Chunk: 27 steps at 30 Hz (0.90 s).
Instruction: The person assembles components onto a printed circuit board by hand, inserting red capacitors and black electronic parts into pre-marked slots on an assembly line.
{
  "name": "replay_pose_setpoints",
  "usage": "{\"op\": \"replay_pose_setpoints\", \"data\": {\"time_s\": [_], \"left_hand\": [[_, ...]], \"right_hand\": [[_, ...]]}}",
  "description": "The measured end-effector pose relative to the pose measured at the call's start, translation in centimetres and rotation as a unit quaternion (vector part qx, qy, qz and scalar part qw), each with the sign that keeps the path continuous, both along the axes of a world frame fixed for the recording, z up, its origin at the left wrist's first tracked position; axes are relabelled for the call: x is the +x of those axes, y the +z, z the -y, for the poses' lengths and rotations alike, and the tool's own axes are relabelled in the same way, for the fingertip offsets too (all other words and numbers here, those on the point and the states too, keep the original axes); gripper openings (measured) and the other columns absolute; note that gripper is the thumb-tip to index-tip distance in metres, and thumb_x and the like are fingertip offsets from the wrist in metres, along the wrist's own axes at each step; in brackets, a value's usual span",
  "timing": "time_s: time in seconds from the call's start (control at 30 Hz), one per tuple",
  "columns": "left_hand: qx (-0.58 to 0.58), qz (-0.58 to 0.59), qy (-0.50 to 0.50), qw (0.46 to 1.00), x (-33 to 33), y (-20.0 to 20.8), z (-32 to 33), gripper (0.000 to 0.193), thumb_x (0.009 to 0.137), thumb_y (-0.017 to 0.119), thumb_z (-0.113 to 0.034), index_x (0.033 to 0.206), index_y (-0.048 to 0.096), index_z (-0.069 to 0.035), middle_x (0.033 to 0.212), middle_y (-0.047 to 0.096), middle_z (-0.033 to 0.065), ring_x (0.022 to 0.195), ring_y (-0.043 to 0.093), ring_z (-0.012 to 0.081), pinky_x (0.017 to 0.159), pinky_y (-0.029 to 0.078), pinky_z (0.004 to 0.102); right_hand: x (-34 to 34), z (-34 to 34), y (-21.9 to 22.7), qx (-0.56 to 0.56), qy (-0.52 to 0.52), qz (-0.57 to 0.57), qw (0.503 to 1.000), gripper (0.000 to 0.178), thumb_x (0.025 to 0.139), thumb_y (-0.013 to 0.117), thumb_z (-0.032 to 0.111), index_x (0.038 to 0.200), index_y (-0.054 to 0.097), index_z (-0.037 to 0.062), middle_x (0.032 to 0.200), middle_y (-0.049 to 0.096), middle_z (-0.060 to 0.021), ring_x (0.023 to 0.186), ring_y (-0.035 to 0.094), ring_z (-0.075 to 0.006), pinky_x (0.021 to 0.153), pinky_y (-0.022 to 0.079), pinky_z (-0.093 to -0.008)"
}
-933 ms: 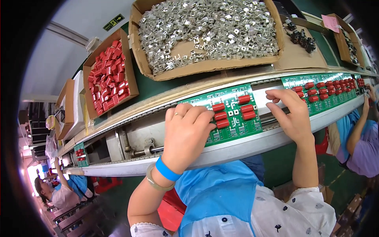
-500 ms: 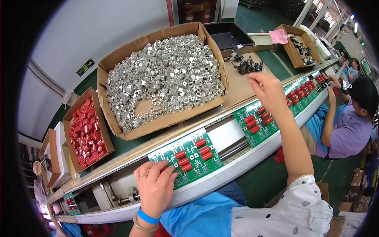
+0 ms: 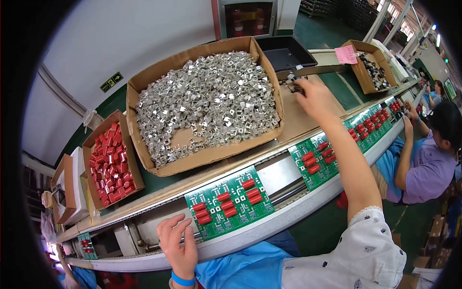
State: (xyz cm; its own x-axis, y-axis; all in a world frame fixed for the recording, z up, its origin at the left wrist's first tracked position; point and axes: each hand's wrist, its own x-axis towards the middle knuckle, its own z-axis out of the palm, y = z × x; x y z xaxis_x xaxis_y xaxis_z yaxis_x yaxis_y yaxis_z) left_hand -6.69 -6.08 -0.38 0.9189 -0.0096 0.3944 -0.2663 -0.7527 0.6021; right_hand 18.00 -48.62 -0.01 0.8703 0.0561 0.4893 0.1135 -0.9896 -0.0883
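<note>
Right hand [image 3: 315, 98] was moved from the conveyor [image 3: 284, 171] to the black parts [image 3: 296, 88], upper right; whether its fingers were clamped cannot be told. Left hand [image 3: 177, 244] was lifted off the circuit board [image 3: 248, 219], lower centre; fingers apart, red parts [image 3: 227, 204] uncovered. Pink slip [image 3: 346, 55] and green sign [image 3: 111, 82] noted; no brand legible.

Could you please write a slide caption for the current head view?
Right hand at black parts on cardboard; left hand beside a green circuit board bearing red components.
</note>
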Motion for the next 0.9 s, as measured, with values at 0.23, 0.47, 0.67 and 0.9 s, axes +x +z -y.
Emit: {"op": "replay_pose_setpoints", "data": {"time_s": [0.23, 0.47, 0.67, 0.9], "left_hand": [[-0.079, 0.010, -0.088, 0.993, -0.2, 1.2, 2.6, 0.020, 0.084, 0.072, 0.001, 0.103, 0.074, -0.003, 0.110, 0.069, 0.0125, 0.100, 0.063, 0.0324, 0.089, 0.050, 0.0409], [-0.084, 0.023, -0.142, 0.986, -0.9, 1.2, 3.5, 0.019, 0.084, 0.075, -0.002, 0.102, 0.075, -0.005, 0.109, 0.069, 0.0111, 0.098, 0.063, 0.0304, 0.086, 0.051, 0.0403], [-0.100, -0.005, -0.118, 0.988, -2.3, 1.1, 2.9, 0.017, 0.086, 0.070, 0.001, 0.102, 0.074, -0.002, 0.109, 0.069, 0.0141, 0.100, 0.064, 0.0303, 0.087, 0.052, 0.0381], [-0.148, 0.003, -0.132, 0.980, -2.0, 1.4, 3.3, 0.021, 0.086, 0.072, 0.001, 0.106, 0.075, -0.003, 0.109, 0.069, 0.0132, 0.096, 0.065, 0.0290, 0.084, 0.054, 0.0372]], "right_hand": [[-6.3, -1.1, 1.5, 0.484, 0.054, -0.016, 0.874, 0.034, 0.091, 0.073, 0.010, 0.121, 0.065, -0.0047, 0.106, 0.070, -0.0080, 0.092, 0.069, -0.0126, 0.080, 0.055, -0.0256], [-4.8, -0.1, 0.6, 0.596, 0.051, -0.100, 0.795, 0.032, 0.102, 0.061, 0.012, 0.131, 0.059, -0.0010, 0.113, 0.065, -0.0093, 0.097, 0.068, -0.0167, 0.081, 0.057, -0.0282], [-2.4, 2.2, 1.5, 0.712, 0.092, -0.105, 0.688, 0.034, 0.109, 0.050, 0.017, 0.137, 0.054, -0.0015, 0.114, 0.065, -0.0107, 0.098, 0.066, -0.0191, 0.089, 0.058, -0.0341], [-7.7, -4.5, 5.3, 0.693, 0.227, 0.008, 0.684, 0.034, 0.107, 0.050, 0.008, 0.137, 0.049, -0.0067, 0.119, 0.061, -0.0156, 0.104, 0.067, -0.0235, 0.097, 0.056, -0.0367]]}}
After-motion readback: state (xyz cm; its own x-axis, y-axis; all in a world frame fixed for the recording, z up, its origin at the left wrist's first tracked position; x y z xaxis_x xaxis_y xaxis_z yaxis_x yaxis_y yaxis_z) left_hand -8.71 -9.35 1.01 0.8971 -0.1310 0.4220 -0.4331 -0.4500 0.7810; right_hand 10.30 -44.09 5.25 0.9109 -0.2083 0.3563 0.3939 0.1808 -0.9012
